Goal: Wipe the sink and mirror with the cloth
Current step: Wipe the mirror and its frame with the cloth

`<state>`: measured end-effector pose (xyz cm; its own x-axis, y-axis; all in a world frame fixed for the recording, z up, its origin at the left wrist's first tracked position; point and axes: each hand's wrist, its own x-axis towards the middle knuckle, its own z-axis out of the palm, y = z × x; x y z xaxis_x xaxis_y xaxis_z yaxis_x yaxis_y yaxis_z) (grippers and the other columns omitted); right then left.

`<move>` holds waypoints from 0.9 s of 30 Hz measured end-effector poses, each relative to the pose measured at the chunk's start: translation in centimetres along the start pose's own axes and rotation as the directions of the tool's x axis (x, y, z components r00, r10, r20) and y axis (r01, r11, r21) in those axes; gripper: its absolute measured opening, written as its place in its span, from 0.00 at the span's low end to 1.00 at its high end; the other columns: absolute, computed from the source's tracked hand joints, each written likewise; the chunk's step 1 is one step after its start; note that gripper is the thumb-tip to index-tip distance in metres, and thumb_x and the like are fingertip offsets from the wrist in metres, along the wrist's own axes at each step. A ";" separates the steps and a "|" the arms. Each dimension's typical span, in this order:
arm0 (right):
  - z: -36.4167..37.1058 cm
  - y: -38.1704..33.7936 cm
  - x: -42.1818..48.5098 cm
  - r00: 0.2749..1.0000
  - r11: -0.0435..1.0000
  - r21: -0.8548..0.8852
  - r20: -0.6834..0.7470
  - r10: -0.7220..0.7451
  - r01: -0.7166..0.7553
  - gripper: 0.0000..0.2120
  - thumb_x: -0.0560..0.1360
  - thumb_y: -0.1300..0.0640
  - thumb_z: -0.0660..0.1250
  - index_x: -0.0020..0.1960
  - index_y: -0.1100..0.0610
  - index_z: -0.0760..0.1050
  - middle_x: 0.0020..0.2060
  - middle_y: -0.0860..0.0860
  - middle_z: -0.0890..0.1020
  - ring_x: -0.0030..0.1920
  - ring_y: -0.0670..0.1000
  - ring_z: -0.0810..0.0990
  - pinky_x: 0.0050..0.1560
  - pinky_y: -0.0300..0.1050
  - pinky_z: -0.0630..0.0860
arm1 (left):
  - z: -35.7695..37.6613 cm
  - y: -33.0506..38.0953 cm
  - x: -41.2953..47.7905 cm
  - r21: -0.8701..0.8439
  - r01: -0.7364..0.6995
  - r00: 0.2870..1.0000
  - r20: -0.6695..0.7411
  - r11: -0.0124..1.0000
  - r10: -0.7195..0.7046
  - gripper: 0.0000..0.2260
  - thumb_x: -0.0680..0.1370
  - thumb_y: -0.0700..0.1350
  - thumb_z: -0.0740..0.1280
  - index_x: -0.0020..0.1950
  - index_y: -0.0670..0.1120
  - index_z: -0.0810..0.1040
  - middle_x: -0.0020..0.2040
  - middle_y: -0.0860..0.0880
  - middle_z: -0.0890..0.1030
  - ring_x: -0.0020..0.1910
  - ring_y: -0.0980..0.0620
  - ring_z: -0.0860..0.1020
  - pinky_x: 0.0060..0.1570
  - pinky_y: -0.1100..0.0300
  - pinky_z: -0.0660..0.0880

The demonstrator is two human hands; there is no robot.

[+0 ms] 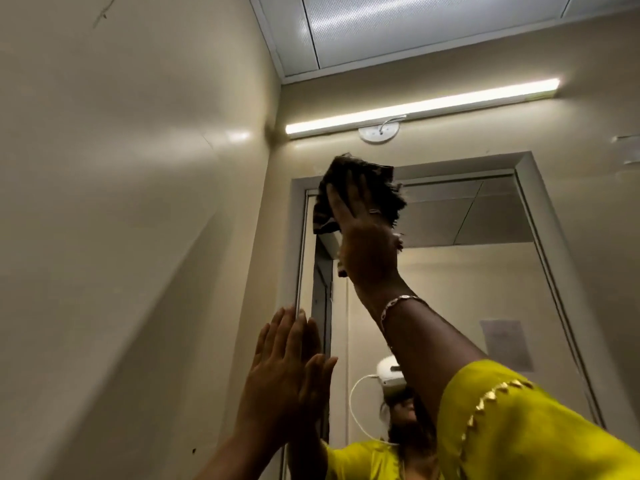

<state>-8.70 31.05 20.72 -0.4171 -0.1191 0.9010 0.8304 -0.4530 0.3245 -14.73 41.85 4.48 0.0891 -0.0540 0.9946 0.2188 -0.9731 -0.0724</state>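
Observation:
The mirror (467, 289) hangs on the wall ahead in a grey frame. My right hand (363, 230) is raised high and presses a dark patterned cloth (360, 181) flat against the mirror's upper left corner, fingers spread over it. My left hand (280, 368) rests flat with fingers together on the mirror's left edge, lower down, and its reflection meets it. The sink is out of view.
A beige wall (121, 237) stands close on the left. A lit tube light (422, 105) and a round white fitting (378, 131) sit above the mirror. The mirror reflects a door, a paper notice and a person in yellow.

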 end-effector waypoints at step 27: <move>4.1 -0.7 4.9 0.828 0.986 -0.161 0.558 0.060 0.038 0.24 0.79 0.51 0.54 0.74 0.51 0.55 0.76 0.52 0.52 0.76 0.52 0.45 0.71 0.56 0.33 | 4.5 -3.5 1.6 -0.127 -0.055 0.997 -0.062 0.990 0.048 0.42 0.71 0.72 0.53 0.72 0.41 0.60 0.76 0.45 0.51 0.74 0.46 0.50 0.70 0.57 0.46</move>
<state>-9.82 34.43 26.04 -0.0897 0.3674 0.9257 0.7438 -0.5934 0.3076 -10.96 46.20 6.01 0.0393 -0.1141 0.9927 0.0880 -0.9892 -0.1172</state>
